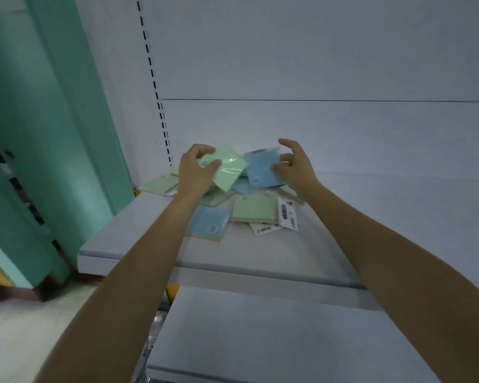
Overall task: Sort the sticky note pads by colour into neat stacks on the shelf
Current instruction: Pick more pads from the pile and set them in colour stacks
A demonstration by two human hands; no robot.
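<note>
A loose heap of wrapped sticky note pads lies on the grey shelf (260,252) near its back left corner. My left hand (195,168) grips a green pad (227,168) lifted above the heap. My right hand (292,164) pinches a blue pad (262,168) by its right edge, raised and tilted. Still lying on the shelf are a green pad at the far left (158,185), a blue pad (209,223) at the front and a green pad (255,210) beside it. More pads lie partly hidden under my hands.
A white label card (288,214) and another white card (266,230) lie at the heap's right front. The shelf's back panel has a slotted upright (161,106) on the left. A teal pillar (67,134) stands to the left. A lower shelf (260,341) juts out below.
</note>
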